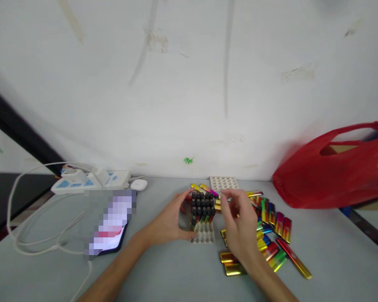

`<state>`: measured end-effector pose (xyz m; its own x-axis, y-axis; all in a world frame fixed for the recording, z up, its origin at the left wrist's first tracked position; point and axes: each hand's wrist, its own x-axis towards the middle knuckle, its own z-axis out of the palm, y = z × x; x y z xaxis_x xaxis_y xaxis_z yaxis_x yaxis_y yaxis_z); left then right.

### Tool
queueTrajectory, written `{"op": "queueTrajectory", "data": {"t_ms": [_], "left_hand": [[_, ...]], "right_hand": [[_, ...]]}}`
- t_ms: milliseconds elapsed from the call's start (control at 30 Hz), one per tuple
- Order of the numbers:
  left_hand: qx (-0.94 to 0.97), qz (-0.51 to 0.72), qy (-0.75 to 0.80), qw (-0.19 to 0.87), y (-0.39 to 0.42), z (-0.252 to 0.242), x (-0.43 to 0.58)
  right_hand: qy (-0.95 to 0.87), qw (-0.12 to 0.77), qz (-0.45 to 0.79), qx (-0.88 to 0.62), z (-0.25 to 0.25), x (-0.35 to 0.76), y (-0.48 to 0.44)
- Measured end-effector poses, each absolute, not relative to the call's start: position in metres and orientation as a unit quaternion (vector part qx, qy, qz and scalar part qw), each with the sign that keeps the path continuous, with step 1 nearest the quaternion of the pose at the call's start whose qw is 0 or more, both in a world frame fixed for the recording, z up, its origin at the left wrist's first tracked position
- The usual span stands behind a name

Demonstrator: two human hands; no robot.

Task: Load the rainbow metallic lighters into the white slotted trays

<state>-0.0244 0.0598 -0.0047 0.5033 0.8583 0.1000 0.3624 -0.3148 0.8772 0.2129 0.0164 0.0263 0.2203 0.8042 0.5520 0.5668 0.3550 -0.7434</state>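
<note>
A white holder with rows of pockets (204,235) stands on the table. Upright black-topped pieces with shiny coloured bodies (203,205) fill its back rows, while the front pockets are bare. My left hand (168,220) grips the holder's left side, thumb at the front corner and fingers behind. Just right of it, my right hand (241,222) is closed with curled fingers; what they hold, if anything, is hidden. Shiny gold pieces (218,204) show between the holder and my right fingers. Loose metallic cases in red, gold, green and blue (283,226) lie around and beyond my right hand.
A second white holder (224,183) lies by the wall. To the left are a lit phone (113,222), a power strip (91,181), a small white case (139,184) and looping white cables (38,253). A red plastic bag (327,176) stands at the right.
</note>
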Motion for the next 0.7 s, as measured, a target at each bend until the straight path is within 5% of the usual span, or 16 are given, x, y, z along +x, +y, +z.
{"op": "queueTrajectory", "data": {"t_ms": [267,700], "left_hand": [[0.75,0.288,0.412,0.43,0.062,-0.005,-0.024],[0.758,0.29,0.411,0.416,0.064,-0.006,-0.024]], "right_hand": [[-0.755,0.291,0.159,-0.566,0.033,0.254,0.106],[-0.861,0.115,0.107,-0.484,0.03,0.222,0.146]]}}
